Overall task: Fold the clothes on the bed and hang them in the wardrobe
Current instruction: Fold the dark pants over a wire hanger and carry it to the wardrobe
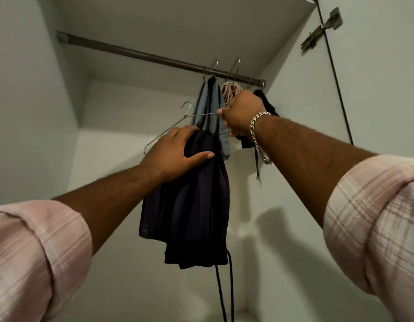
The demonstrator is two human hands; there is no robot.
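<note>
Rolled pink plaid sleeves nearest, then left hand (175, 152) gripping folded dark garment (189, 205) draped over wire hanger (178, 124), right hand (240, 115) pinching hanger's far end, likely steadying it below wardrobe rod (155, 58); drawstrings cut off below, right fingertips hidden.

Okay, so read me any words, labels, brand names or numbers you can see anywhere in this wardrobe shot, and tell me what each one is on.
None: no readable text shows anywhere.
Dark garment held on the wire hanger: no tag or print visible.
Hanging clothes on the rail: no lettering visible.
Door hinge: any stamp is too blurred to tell.
Bracelet and plaid sleeves: no marks.
</note>
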